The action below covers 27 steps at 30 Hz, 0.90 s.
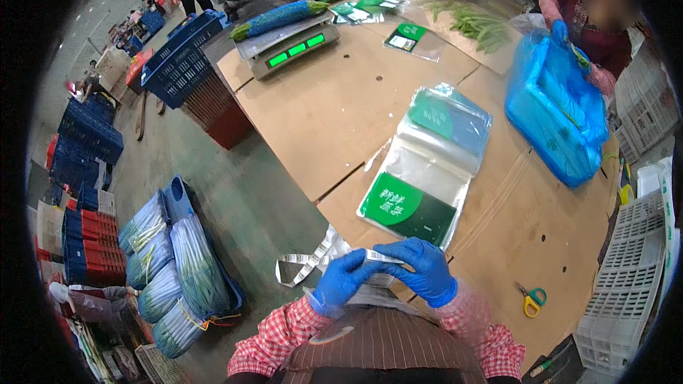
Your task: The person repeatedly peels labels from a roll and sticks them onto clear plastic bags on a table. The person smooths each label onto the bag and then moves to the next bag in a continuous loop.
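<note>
Both of my hands wear blue gloves and meet at the table's near edge. My left hand (344,280) and my right hand (419,269) hold a strip of white printed labels (383,257) between their fingers. More of the label strip (307,266) loops down to the left, past the table edge. Just beyond my hands lies a stack of clear plastic bags with green printed panels (416,208), its upper part folded over. A pair of scissors with yellow and green handles (531,298) rests on the cardboard-covered table to the right.
A digital scale (296,53) bears a long blue-and-green bundle (280,18). A blue-lined basket (555,117) stands before a co-worker at right. Cut green vegetables (480,26) and a printed bag (408,42) lie farther back. Bundled green onions (200,266) and blue crates (181,64) stand left.
</note>
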Each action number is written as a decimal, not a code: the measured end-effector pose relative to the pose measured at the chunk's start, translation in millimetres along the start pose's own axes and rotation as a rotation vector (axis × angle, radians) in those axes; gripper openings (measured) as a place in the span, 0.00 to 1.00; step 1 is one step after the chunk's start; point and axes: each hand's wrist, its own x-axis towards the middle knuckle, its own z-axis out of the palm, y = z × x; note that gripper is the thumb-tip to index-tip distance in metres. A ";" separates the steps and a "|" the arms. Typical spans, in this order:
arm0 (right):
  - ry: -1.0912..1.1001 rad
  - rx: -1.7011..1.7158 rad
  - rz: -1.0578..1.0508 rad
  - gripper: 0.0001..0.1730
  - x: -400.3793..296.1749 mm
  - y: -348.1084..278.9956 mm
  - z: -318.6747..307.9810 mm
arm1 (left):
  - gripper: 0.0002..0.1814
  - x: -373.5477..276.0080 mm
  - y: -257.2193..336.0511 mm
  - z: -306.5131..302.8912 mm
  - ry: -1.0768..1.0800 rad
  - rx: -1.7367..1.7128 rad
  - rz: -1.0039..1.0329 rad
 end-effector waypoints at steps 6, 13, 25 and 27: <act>-0.119 0.159 0.053 0.15 -6.6 7.9 -9.5 | 0.17 0.1 6.8 -6.1 -0.180 0.364 0.062; -0.074 0.203 0.068 0.15 -11.3 16.1 -15.7 | 0.20 -4.1 2.9 -10.1 -0.129 0.342 0.094; -0.169 0.367 0.200 0.11 -17.7 24.3 -13.5 | 0.18 -9.9 7.9 -14.4 -0.270 0.336 0.113; 0.044 0.529 0.453 0.10 -19.8 36.2 -15.0 | 0.18 -11.0 -2.6 -25.3 -0.311 0.314 0.105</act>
